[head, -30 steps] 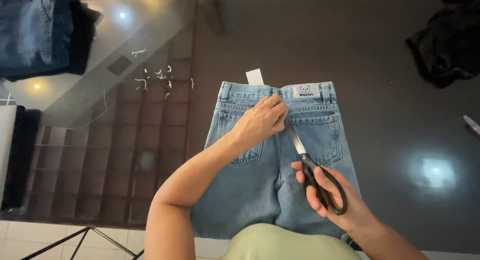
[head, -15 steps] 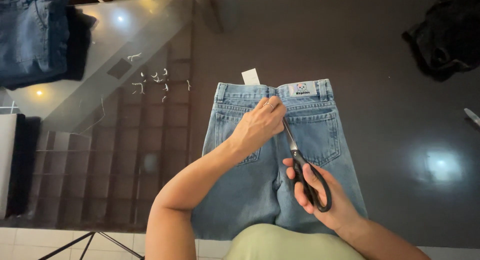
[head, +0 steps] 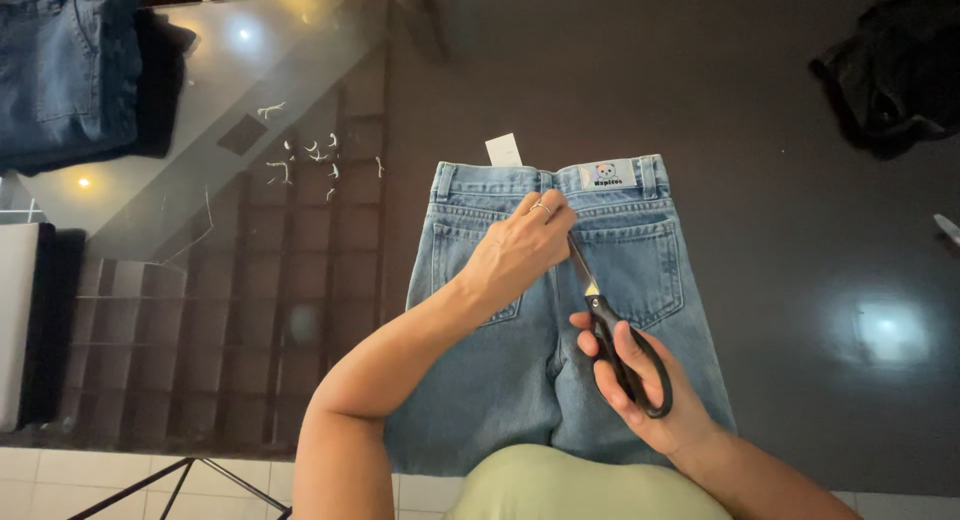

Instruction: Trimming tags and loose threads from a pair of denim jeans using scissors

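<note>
Hand positions first: the left hand (head: pixel 520 248) lies flat-fingered on the pale blue jeans (head: pixel 555 310), pressing the denim just below the waistband near the centre seam, grasping nothing that I can see. The right hand (head: pixel 640 385) is clenched through the black handles of the scissors (head: pixel 605 315), whose blades point up and away toward the left hand's fingers.

Compared with the views from a moment ago, the scissors have swung from a lean toward the right pocket to a steeper line, their tips now tucked under the edge of the left hand at the seam; the left hand has barely shifted. I judge the blades are being brought to a stray thread or tag there.

The jeans lie back-side up on the dark glossy desk (head: pixel 760 100), waistband far, legs near. A white paper tag (head: pixel 503 149) pokes out beyond the waistband. Left of it lie small white snippets (head: pixel 310 160).
</note>
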